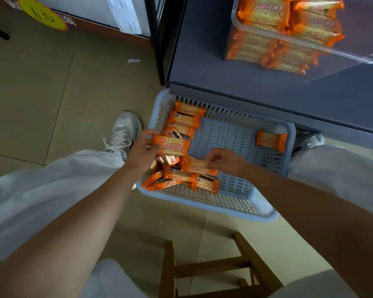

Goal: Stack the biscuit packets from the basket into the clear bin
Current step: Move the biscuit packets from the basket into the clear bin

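Observation:
A pale blue slotted basket (267, 160) lies on the floor between my feet, with several orange biscuit packets heaped along its left side and one lone packet (271, 141) at the right. My left hand (141, 150) grips one orange packet (172, 145) by its left end, lifted just above the heap. My right hand (223, 159) pinches another packet (195, 166) that still lies on the heap. The clear bin (310, 43) stands on the grey shelf at the upper right, holding several stacked orange packets.
The grey shelf (224, 61) overhangs the basket's far edge. A wooden stool frame (205, 269) is below me at the bottom centre. My shoes (122, 132) rest on the tiled floor on either side of the basket. A yellow price tag (41, 14) lies at the upper left.

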Motion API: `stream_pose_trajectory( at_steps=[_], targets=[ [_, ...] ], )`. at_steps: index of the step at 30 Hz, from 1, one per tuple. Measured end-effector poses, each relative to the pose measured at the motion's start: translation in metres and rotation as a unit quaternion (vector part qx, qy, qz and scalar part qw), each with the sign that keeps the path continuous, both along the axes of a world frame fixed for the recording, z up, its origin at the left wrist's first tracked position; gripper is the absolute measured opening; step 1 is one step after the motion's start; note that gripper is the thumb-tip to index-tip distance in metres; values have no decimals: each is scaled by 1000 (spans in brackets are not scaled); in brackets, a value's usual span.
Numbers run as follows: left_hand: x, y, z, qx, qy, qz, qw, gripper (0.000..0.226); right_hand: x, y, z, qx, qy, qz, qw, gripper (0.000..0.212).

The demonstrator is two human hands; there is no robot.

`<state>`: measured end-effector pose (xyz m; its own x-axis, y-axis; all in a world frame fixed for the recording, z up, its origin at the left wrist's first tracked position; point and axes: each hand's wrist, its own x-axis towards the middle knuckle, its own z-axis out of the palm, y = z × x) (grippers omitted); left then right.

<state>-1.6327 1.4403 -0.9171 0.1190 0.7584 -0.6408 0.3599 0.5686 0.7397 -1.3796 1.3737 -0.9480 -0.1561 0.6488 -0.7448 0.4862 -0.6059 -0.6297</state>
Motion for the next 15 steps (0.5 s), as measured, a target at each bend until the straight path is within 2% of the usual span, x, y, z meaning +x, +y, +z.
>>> stream_pose_trajectory(
  at_steps=[6,9,11,15],
  targets=[
    [19,2,29,72,19,13,997,25,22,7,45,24,19,-115,993,15],
    [29,0,45,105,28,11,994,23,29,9,63,44,47,-197,978,17],
    [36,-3,54,100,19,-10,995,25,34,9,74,48,86,-243,965,15],
    [51,-10,73,82,-34,-57,994,28,41,10,88,18,150,-263,953,30]
  ],
)
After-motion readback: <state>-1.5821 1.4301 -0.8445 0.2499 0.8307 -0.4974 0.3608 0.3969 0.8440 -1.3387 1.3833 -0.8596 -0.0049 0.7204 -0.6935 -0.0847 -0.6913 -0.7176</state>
